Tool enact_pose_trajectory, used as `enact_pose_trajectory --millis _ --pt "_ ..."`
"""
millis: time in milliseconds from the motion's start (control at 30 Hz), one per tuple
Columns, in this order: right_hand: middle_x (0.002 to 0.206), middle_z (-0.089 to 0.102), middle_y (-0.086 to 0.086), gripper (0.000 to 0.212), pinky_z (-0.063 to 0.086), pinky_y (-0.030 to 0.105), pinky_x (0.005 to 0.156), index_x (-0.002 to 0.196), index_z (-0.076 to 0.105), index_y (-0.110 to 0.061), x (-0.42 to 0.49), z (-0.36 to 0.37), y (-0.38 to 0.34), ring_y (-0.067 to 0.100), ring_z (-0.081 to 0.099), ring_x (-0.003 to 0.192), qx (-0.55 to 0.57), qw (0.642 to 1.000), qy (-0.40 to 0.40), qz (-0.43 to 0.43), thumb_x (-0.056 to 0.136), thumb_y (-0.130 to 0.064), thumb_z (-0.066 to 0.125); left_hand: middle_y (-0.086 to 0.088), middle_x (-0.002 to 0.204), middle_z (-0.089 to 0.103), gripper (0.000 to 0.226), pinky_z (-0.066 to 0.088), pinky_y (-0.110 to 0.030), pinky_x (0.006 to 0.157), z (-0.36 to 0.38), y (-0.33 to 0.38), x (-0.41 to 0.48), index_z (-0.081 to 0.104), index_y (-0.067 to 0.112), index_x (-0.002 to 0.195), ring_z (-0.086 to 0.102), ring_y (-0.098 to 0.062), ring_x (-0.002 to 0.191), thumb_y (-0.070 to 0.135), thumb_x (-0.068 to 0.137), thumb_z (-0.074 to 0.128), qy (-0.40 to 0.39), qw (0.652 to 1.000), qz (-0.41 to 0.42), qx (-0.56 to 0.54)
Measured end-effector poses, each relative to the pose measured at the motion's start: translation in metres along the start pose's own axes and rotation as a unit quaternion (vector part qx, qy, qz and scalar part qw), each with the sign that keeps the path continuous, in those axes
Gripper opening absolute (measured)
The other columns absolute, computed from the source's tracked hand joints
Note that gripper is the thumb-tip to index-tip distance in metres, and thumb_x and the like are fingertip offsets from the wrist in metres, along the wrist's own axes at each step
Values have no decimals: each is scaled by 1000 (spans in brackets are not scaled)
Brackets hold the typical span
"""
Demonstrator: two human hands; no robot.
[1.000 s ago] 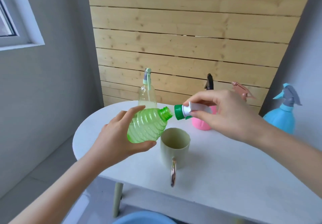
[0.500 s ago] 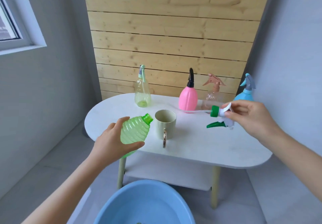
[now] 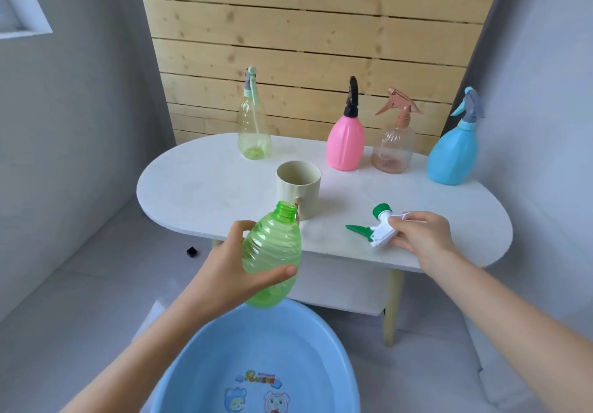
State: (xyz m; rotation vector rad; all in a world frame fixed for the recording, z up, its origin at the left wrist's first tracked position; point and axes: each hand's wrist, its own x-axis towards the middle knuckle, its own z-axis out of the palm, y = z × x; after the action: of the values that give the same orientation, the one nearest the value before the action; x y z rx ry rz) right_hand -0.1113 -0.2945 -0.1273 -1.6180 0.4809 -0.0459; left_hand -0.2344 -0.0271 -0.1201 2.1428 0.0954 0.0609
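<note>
Centrally, the left hand (image 3: 231, 271) grasps a translucent green ribbed plastic bottle (image 3: 272, 252), thumb across its lower belly and fingers wrapped behind. The bottle is held in the air, tilted, just off the counter's near edge and above the far rim of a blue plastic basin (image 3: 224, 348). Its threaded neck is uncapped and points up towards a pale cream mug (image 3: 298, 184) that stands near the middle of the white oval counter (image 3: 208, 181).

The right hand (image 3: 420, 239) holds a white trigger spray head with green collar and lever (image 3: 377, 231), which lies on its side on the counter close to the near edge, right of the mug. The fingers close over its white body.

Handling, as judged from the frame:
- The bottle looks thin-walled and shows no liquid, so it is probably very light and will dent under a hard squeeze.
- Its ribs offer purchase, so a broad grasp round the widest part of the belly suits it. The stiffer shoulder below the neck would be the better hold while a cap is screwed on.
- The spray head is rigid, small and light. It is best taken by the white body or the green collar, leaving the thin lever free.

Four other spray bottles stand along the counter's far edge.
</note>
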Motion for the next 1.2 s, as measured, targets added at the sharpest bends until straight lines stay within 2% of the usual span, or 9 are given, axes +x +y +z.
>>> enact_pose_trajectory --millis 100,200,300,400,600,767,867,1033,1200 --pt "94 64 6 15 57 42 85 80 60 -6 13 10 12 32 70 82 -32 999 12 -2 77 1 73 18 100 60 77 49 -15 66 4 -4 0 39 38 114 59 7 88 64 49 71 -14 1000 -15 -15" --pt "109 66 6 39 52 39 95 111 65 -5 14 11 19 30 68 99 -107 994 16 -32 75 -13 78 17 101 60 67 48 -14 64 7 -8 0 39 43 103 59 11 85 68 49 70 -17 999 -26 -23" --pt "134 58 7 59 38 32 107 134 53 -9 1 7 17 23 53 124 -197 977 -9 -77 82 -27 74 16 103 61 65 51 -20 70 7 -14 0 39 45 99 61 4 92 72 50 71 -17 999 -39 -33" --pt "149 41 4 63 32 29 103 144 41 -20 -17 2 6 19 39 137 -257 958 -77 -105 88 -29 67 15 102 64 71 53 -26 71 8 -13 -5 42 41 104 64 -1 91 75 50 73 -20 996 -53 -69" --pt "127 60 -1 33 44 15 84 121 62 -21 -93 1 -25 8 57 115 -286 913 -224 -187 88 -27 67 8 100 66 67 48 -17 60 6 7 -23 45 28 112 66 -2 81 60 59 71 -40 986 -75 -143" --pt "132 49 -11 80 44 25 98 144 29 -34 -149 26 -9 4 57 112 -316 868 -354 -147 78 -52 70 -4 112 67 75 56 -44 84 8 7 -33 52 20 120 69 -16 94 69 66 70 -79 965 -78 -239" --pt "123 59 -16 89 48 32 99 135 34 -35 -162 43 10 2 58 111 -319 859 -368 -156 60 -64 72 6 119 63 88 55 -37 87 6 -1 -45 47 24 128 66 -7 99 82 62 57 -105 958 -106 -243" --pt "110 59 -16 72 47 15 77 122 37 -31 -160 62 33 1 58 100 -340 860 -354 -137 68 -52 79 5 125 63 71 49 -37 97 -8 -35 -59 49 31 134 62 -11 110 74 78 42 -175 932 -140 -285" --pt "112 60 -12 77 51 27 89 123 38 -27 -136 83 94 3 59 101 -419 807 -403 -107 65 -53 81 4 134 50 62 47 -28 96 -7 -106 -78 27 27 147 54 -12 116 46 92 50 -72 964 -211 -146"
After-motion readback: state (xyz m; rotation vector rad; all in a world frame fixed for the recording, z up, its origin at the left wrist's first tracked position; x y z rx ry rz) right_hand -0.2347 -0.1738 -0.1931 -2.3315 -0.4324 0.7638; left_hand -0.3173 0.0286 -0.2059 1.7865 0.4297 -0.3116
